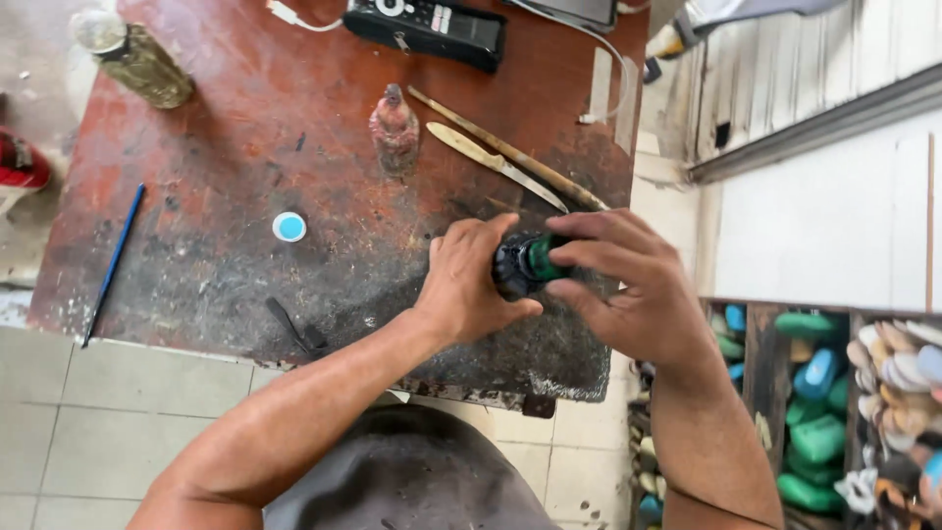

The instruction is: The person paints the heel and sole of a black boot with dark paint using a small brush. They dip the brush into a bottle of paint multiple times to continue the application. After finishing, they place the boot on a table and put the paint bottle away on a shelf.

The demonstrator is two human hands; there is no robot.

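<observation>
Green bottle (535, 260) between both hands (549, 280)

Soft, even daylight fills the scene, bright without harsh glare. The two hands, left hand (469, 285) and right hand (628, 290), are sharply rendered where their grip closes on the small black-and-green round object (523, 265), and they cast only a faint, diffuse shadow just below it on the worn reddish-brown worktop (226, 147). Beyond the grip to the right, the pale white wall panel (824, 216) is washed out. Straight edges bow toward the picture's borders, and the far corners look slightly soft.
</observation>
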